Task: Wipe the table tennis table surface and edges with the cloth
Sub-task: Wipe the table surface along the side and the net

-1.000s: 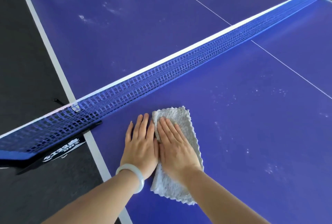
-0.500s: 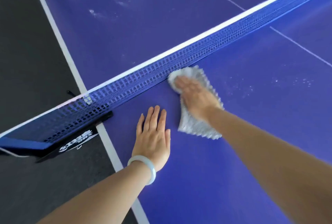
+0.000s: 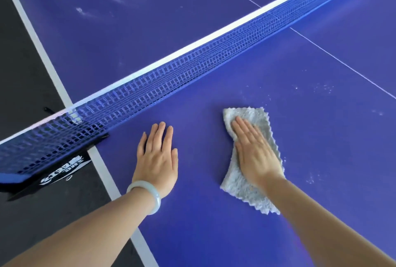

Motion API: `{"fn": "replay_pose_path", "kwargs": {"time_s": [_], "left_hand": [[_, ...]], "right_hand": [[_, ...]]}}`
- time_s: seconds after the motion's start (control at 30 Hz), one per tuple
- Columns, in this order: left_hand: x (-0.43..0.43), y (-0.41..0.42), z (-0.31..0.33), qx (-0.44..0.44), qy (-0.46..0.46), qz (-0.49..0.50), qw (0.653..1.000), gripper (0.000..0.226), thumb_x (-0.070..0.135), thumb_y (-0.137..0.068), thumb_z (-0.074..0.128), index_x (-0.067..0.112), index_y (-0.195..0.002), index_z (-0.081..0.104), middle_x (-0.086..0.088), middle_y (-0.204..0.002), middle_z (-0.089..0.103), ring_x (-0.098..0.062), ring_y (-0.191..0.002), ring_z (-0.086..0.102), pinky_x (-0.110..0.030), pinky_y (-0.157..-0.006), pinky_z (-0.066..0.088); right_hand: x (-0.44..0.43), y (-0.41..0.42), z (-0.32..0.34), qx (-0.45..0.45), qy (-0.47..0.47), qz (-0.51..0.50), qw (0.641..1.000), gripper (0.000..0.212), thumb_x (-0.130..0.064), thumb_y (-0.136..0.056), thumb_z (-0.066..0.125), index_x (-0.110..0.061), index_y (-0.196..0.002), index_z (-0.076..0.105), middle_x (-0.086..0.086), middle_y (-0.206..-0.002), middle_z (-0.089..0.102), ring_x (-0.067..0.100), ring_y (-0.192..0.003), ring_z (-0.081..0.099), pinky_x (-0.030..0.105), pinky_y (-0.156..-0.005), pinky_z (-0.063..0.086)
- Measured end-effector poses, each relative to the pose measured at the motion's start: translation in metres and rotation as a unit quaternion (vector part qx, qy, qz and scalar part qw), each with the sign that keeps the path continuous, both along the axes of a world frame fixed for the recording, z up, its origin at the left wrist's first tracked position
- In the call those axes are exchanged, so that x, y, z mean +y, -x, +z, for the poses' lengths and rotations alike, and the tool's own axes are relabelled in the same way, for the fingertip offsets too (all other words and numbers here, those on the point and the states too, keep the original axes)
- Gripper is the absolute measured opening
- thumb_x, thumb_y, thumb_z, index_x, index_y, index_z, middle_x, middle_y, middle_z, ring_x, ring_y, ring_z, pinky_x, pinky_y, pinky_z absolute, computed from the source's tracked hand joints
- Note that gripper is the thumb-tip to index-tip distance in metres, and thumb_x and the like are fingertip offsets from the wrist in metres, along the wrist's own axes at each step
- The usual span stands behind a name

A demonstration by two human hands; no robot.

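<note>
A grey, fluffy cloth (image 3: pixel 242 189) lies flat on the blue table tennis table (image 3: pixel 321 138), a short way in front of the net. My right hand (image 3: pixel 255 151) presses on the cloth with straight fingers. To its left, my left hand (image 3: pixel 157 157) rests flat on the bare table surface near the white side line, with a pale bangle on the wrist. White dust specks dot the surface to the right of the cloth.
The blue net (image 3: pixel 192 67) with a white top band crosses the view diagonally. Its black clamp (image 3: pixel 62 170) grips the table's left edge. The white side line (image 3: pixel 107 174) marks that edge, with dark floor (image 3: pixel 25 74) beyond. Smudges show on the far half.
My right hand has pulled the cloth back from the net toward me and to the right. My left hand has stayed flat on the table.
</note>
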State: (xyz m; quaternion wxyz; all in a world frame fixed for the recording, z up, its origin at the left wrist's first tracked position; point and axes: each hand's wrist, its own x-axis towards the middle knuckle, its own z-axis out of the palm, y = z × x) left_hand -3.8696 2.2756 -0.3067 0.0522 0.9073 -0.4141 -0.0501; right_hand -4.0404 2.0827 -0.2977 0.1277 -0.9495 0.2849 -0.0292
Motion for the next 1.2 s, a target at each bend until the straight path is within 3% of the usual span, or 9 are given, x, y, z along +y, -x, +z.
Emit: {"fn": "replay_pose_path", "kwargs": {"time_s": [0.13,0.23,0.33,0.43,0.57,0.67,0.8,1.0,1.2], "left_hand": [[-0.001,0.002,0.001,-0.006,0.000,0.003,1.000,0.057,0.029,-0.101,0.029,0.010,-0.154,0.027,-0.009,-0.162,0.022,-0.025,-0.151,0.016,-0.048,-0.123,0.015],[0.000,0.001,0.000,-0.006,0.002,0.001,1.000,0.057,0.029,-0.101,0.029,0.010,-0.154,0.027,-0.009,-0.162,0.022,-0.025,-0.151,0.016,-0.048,-0.122,0.015],[0.000,0.001,-0.002,-0.007,0.016,0.001,1.000,0.055,0.029,-0.101,0.031,0.010,-0.153,0.029,-0.009,-0.162,0.023,-0.025,-0.151,0.017,-0.048,-0.122,0.014],[0.000,0.001,-0.002,-0.018,0.017,0.003,1.000,0.062,0.036,-0.098,0.017,0.010,-0.153,0.029,-0.009,-0.161,0.024,-0.025,-0.150,0.019,-0.048,-0.122,0.015],[-0.001,0.004,-0.003,-0.029,0.014,0.002,0.999,0.065,0.036,-0.096,0.015,0.007,-0.153,0.030,-0.012,-0.160,0.026,-0.028,-0.150,0.020,-0.050,-0.122,0.016],[-0.002,0.006,-0.002,-0.034,0.014,-0.002,0.999,0.063,0.033,-0.097,0.020,0.003,-0.151,0.033,-0.016,-0.159,0.028,-0.033,-0.148,0.023,-0.053,-0.120,0.018],[-0.002,0.006,0.000,-0.030,0.005,-0.012,0.999,0.062,0.029,-0.096,0.025,-0.002,-0.149,0.035,-0.022,-0.156,0.030,-0.039,-0.146,0.026,-0.056,-0.119,0.020],[-0.021,0.015,0.011,-0.102,0.030,-0.148,0.983,0.047,-0.001,-0.091,0.056,-0.005,-0.137,0.051,-0.025,-0.147,0.040,-0.046,-0.137,0.038,-0.061,-0.112,0.030],[-0.109,0.058,0.018,-0.039,0.014,-0.107,0.993,0.055,0.030,-0.101,0.041,0.001,-0.148,0.038,-0.020,-0.155,0.032,-0.036,-0.146,0.028,-0.052,-0.120,0.021]], "right_hand": [[0.016,-0.041,-0.003,-0.019,-0.038,-0.180,0.983,0.060,-0.017,-0.106,0.020,-0.011,-0.159,-0.006,0.002,-0.167,-0.013,0.014,-0.153,-0.016,0.032,-0.124,-0.011],[0.100,-0.032,-0.010,-0.026,-0.021,-0.018,0.999,0.064,-0.015,-0.102,0.028,-0.007,-0.160,0.000,0.005,-0.168,-0.008,0.018,-0.155,-0.010,0.035,-0.125,-0.009],[0.088,0.028,-0.012,-0.043,0.017,0.059,0.997,0.057,-0.023,-0.104,0.031,-0.010,-0.159,0.021,0.002,-0.167,0.015,0.015,-0.154,0.010,0.034,-0.124,0.006],[0.011,0.085,-0.005,-0.016,0.030,-0.086,0.996,0.052,-0.025,-0.109,0.026,-0.014,-0.159,0.020,-0.002,-0.166,0.013,0.012,-0.154,0.010,0.031,-0.126,0.004],[-0.033,0.078,0.000,-0.004,-0.019,-0.332,0.943,0.057,-0.028,-0.108,0.020,-0.011,-0.160,0.003,0.001,-0.169,-0.003,0.014,-0.155,-0.008,0.034,-0.125,-0.005],[0.047,0.043,-0.011,-0.031,-0.013,-0.195,0.980,0.060,-0.031,-0.107,0.019,-0.009,-0.160,0.003,0.003,-0.168,-0.005,0.015,-0.154,-0.011,0.033,-0.124,-0.009],[0.065,0.092,-0.005,-0.008,0.012,0.038,0.999,0.055,-0.035,-0.107,0.026,-0.014,-0.158,0.027,-0.001,-0.165,0.020,0.013,-0.153,0.016,0.032,-0.123,0.009],[-0.049,0.122,-0.003,0.029,0.001,-0.143,0.989,0.056,-0.037,-0.108,0.022,-0.022,-0.160,0.006,-0.010,-0.166,-0.001,0.005,-0.153,-0.006,0.028,-0.125,-0.006],[-0.055,0.120,-0.004,0.017,-0.009,-0.146,0.989,0.056,-0.039,-0.108,0.024,-0.023,-0.161,0.012,-0.010,-0.167,0.005,0.000,-0.152,-0.008,0.027,-0.125,-0.006]]}}
